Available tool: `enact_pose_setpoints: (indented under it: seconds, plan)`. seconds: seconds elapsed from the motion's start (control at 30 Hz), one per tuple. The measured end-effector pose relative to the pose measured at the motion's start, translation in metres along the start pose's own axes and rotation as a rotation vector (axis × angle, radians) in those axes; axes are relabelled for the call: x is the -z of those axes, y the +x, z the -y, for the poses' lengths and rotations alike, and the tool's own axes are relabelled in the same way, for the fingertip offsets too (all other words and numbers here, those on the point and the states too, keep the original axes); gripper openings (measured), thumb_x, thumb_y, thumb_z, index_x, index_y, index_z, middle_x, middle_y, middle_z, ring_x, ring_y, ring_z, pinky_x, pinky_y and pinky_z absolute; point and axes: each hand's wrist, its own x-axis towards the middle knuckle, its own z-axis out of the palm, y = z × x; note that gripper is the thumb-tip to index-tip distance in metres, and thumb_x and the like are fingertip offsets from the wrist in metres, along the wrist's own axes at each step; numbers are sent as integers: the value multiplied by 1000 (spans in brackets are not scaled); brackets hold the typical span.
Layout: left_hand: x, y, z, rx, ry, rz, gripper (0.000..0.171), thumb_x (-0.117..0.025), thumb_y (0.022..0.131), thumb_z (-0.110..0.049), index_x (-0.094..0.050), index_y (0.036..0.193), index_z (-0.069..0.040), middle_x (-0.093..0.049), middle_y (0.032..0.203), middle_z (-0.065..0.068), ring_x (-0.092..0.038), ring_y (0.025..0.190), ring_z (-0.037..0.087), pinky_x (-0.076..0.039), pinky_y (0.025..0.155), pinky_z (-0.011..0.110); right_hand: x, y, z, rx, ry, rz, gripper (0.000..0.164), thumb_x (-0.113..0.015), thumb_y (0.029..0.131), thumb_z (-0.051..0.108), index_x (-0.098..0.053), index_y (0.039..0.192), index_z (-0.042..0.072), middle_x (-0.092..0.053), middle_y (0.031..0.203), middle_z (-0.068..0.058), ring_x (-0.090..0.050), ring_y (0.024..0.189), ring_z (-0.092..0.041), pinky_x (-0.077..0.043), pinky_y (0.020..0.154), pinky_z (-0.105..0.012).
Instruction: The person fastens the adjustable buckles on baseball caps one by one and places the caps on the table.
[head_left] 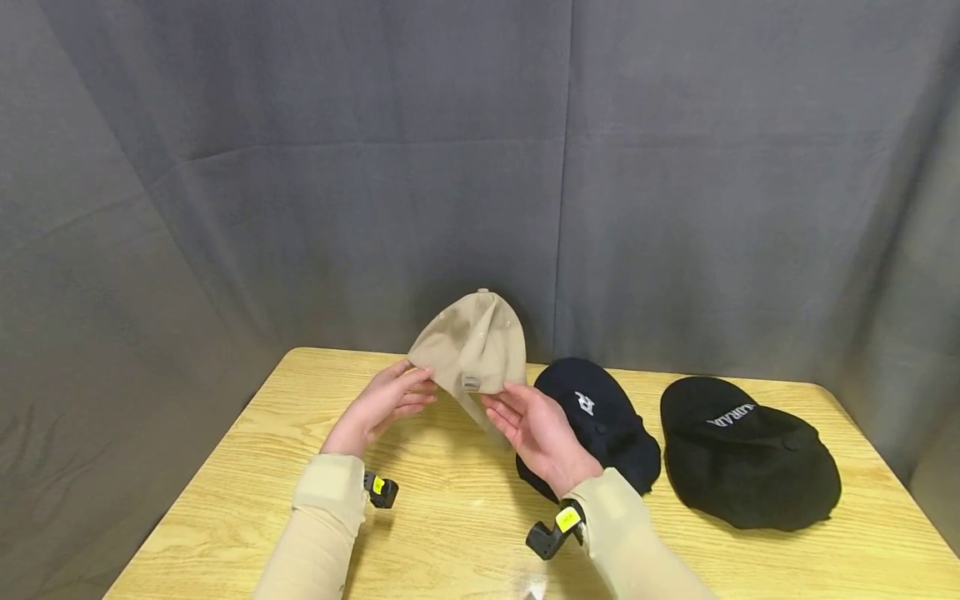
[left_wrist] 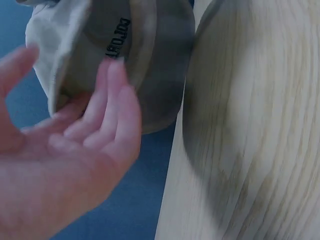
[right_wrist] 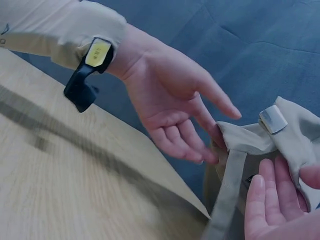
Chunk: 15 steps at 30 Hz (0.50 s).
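Note:
A beige baseball cap (head_left: 491, 350) is held up over the far side of the table, with its crown button at the top and a metal buckle (right_wrist: 273, 119) on its back strap. At the cap's left lower edge, my left hand (head_left: 386, 402) holds the fabric between thumb and fingers. My right hand (head_left: 542, 433) grips the lower edge near the buckle, its fingers (right_wrist: 270, 192) reaching inside. Dark lettering (left_wrist: 118, 37) shows inside the cap in the left wrist view. The brim points downward, partly hidden behind the right hand.
A navy cap (head_left: 600, 400) with a white emblem lies on the wooden table (head_left: 247, 500), partly behind my right hand. To its right lies a black cap (head_left: 750, 467) with white lettering. A grey curtain (head_left: 360, 167) hangs behind the table and along both sides.

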Motion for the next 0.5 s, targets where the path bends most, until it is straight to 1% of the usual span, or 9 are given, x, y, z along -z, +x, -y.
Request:
enact_pose_setpoints:
  seconds: [0.07,0.13,0.2,0.23,0.3,0.4,0.43,0.5]
  plan:
    - [-2,0,0,-36,-16,65,58,-56,106,-22,-31,156,-6,-62,129,28,-65,112,33,-45,105,52,-1,0,3,6,-1,-17,17,-53,105,12,-52,120,2,-68,110,-7,-67,102,-20,-52,96,-31]
    - [-4,0,1,-67,-35,102,65,-58,105,-16,-24,160,-11,-62,129,27,-65,113,37,-43,106,54,-1,1,7,12,-7,-35,15,-56,104,12,-51,116,4,-66,106,-6,-67,99,-19,-53,93,-29]
    - [-8,0,1,-92,-53,105,68,-60,104,-11,-23,160,-12,-64,127,26,-63,116,41,-43,106,54,-1,0,11,14,-14,-59,13,-57,103,13,-51,113,6,-65,101,-4,-66,94,-17,-54,89,-27]
    - [-11,0,1,-100,-62,100,66,-60,103,-9,-25,159,-11,-65,126,26,-62,116,41,-43,106,54,-1,0,12,14,-21,-71,13,-58,103,13,-51,112,7,-64,100,-4,-65,92,-16,-54,87,-26]
    - [-17,1,1,-112,-91,86,57,-59,103,-7,-32,154,-5,-66,122,24,-62,116,40,-43,107,53,-1,0,15,15,-29,-80,13,-59,103,13,-52,111,7,-63,97,-3,-63,89,-15,-54,84,-25]
    - [-25,2,-1,-129,-129,53,35,-55,106,-8,-46,136,7,-67,114,19,-65,111,31,-42,108,49,0,0,19,22,-34,-89,13,-61,102,14,-54,109,7,-61,94,-3,-59,87,-15,-53,81,-24]
    - [-28,2,-3,-131,-150,40,29,-53,107,-9,-49,130,9,-67,113,17,-65,109,29,-42,108,49,0,0,20,24,-33,-87,12,-62,102,14,-55,109,7,-61,94,-3,-59,86,-15,-52,80,-23]
    - [-31,1,-5,-132,-179,11,24,-49,108,-10,-53,121,10,-67,109,14,-66,107,26,-43,107,48,0,-1,22,30,-30,-82,13,-64,101,14,-55,107,7,-60,93,-3,-58,85,-15,-52,79,-23]
